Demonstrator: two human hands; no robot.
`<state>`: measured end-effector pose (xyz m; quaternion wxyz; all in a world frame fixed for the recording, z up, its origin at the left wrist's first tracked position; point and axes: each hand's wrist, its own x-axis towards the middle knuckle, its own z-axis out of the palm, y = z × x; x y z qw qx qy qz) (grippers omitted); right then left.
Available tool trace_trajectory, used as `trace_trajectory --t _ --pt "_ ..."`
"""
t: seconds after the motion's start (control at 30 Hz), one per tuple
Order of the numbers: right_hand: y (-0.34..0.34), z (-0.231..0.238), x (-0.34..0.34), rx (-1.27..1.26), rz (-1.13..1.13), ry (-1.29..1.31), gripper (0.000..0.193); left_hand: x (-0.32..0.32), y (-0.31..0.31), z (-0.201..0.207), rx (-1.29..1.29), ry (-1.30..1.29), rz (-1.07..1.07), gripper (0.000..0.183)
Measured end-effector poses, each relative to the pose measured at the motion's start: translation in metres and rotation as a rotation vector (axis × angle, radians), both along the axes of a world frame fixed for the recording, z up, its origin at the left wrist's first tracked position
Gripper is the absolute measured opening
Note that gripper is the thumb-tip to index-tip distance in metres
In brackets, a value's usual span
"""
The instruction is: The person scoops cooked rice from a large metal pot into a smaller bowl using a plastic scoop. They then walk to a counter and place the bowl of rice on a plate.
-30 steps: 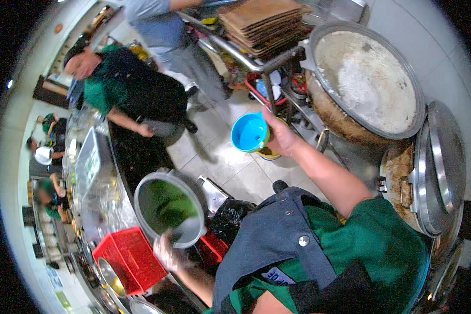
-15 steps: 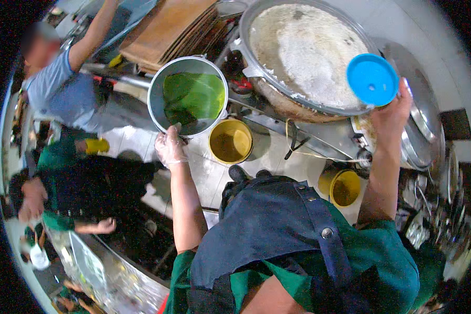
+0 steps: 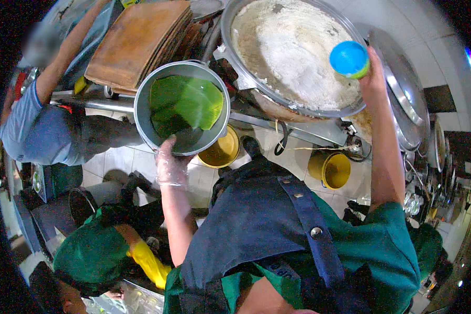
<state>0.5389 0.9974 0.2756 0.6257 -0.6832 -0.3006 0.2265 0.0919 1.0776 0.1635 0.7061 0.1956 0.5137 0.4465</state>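
My left hand (image 3: 171, 166), in a clear plastic glove, grips the near rim of a grey metal pot (image 3: 139, 107), thumb over the edge. The pot's mouth faces me, and pieces of green leaf (image 3: 186, 102) line its inside. Out to the right, my bare right hand (image 3: 374, 78) is closed on a small bowl (image 3: 349, 58), blue within and green at its lower side. This bowl is over the right side of a very large, wide pot (image 3: 227, 39) that holds a white, rice-like mass (image 3: 293, 57).
Stacked brown boards (image 3: 138, 44) lie left of the large pot. Yellow buckets (image 3: 219, 149) (image 3: 336, 171) stand on the tiled floor. Large metal lids (image 3: 403, 94) lean at the right. A person in blue (image 3: 42, 125) and one in green with a yellow glove (image 3: 149, 264) are at left.
My view has shifted. The leaf-lined pot appears larger and nearer to me, still in my left hand. The bowl has turned, showing its green side. The person in green has bent low.
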Motion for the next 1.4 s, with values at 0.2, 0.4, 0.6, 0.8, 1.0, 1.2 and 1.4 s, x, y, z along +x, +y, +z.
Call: trace_trajectory --t 0.2,0.4,0.6,0.8,1.0,1.2,1.4 --pt "0.093 -0.04 0.039 -0.35 0.331 -0.245 0.064 0.006 -0.019 0.001 -0.017 0.033 0.116 0.019" --pt "0.127 -0.052 0.056 -0.451 0.378 -0.21 0.061 0.002 -0.018 0.093 0.278 -0.132 0.178 0.034" --pt "0.135 -0.043 0.089 -0.316 0.366 -0.167 0.057 -0.039 0.114 0.185 0.355 0.606 0.265 0.035" --pt "0.128 -0.046 0.108 -0.303 0.361 -0.288 0.062 -0.057 0.207 0.18 0.269 0.759 -0.14 0.025" --pt "0.156 -0.091 0.1 -0.407 0.384 -0.474 0.07 -0.011 0.147 0.175 0.311 1.014 0.063 0.031" --pt "0.187 -0.118 0.096 -0.473 0.39 -0.632 0.066 0.137 0.023 0.047 0.878 0.73 -0.082 0.044" --pt "0.207 -0.144 0.095 -0.421 0.191 -1.194 0.069 0.191 0.013 -0.01 0.662 0.449 -0.008 0.069"
